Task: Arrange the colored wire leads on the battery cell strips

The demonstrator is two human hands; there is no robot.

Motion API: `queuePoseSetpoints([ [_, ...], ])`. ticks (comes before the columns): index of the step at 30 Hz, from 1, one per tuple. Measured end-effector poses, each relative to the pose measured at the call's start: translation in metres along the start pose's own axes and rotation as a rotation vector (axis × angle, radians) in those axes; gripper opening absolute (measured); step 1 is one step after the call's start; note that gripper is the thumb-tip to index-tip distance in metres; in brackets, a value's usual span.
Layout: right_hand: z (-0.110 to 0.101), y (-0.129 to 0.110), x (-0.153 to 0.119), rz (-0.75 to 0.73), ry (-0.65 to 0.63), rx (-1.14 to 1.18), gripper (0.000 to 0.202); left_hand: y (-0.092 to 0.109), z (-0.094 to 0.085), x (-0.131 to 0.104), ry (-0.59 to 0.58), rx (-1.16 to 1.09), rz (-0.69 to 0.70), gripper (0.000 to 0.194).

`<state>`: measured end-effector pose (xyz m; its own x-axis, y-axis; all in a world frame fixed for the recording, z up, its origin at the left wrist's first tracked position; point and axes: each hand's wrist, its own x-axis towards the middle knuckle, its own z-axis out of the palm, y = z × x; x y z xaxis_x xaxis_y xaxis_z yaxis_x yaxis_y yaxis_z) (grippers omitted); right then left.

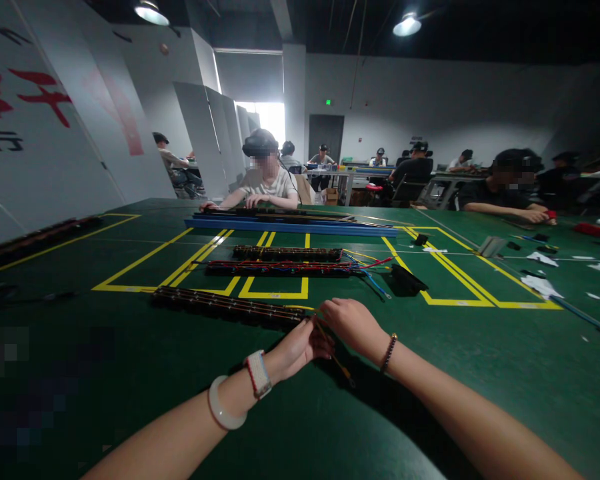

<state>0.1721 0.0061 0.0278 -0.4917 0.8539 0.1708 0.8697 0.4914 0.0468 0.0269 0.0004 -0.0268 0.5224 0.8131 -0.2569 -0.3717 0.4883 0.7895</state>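
A long black strip (225,307) with thin lines along it lies on the green table (180,373), its right end at my hands. My left hand (303,347) is at that end, palm partly up and fingers curled; a wire seems to be between them. My right hand (347,323) is bent down over the same end, its fingertips pinched near a yellow wire (335,357). This wire hangs down to the right and ends in a metal ring lug. What exactly each hand's fingertips hold is too small to tell.
Behind the hands lie a wired strip (280,268) with red and blue leads, another black strip (287,252) and a blue channel (290,225). A black piece (407,280) sits to their right. Yellow tape marks the table. White scraps (543,287) lie right. A person (267,180) sits opposite.
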Motion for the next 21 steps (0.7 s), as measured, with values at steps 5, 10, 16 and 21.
queuePoseSetpoints([
  [5, 0.007, 0.011, 0.005, -0.022, 0.091, -0.046, 0.020, -0.001, 0.001, -0.001, 0.000, 0.063, -0.012, 0.020],
  [10, 0.028, 0.019, 0.012, -0.070, 0.014, -0.043, 0.022, 0.001, 0.004, -0.002, 0.038, 0.102, -0.037, 0.018],
  [16, 0.039, 0.019, 0.015, -0.142, -0.027, -0.066, 0.017, -0.002, 0.006, -0.003, 0.071, 0.241, 0.024, 0.020],
  [21, 0.039, 0.016, 0.011, -0.176, -0.027, -0.076, 0.017, 0.001, 0.006, -0.005, 0.064, 0.423, 0.023, 0.025],
])
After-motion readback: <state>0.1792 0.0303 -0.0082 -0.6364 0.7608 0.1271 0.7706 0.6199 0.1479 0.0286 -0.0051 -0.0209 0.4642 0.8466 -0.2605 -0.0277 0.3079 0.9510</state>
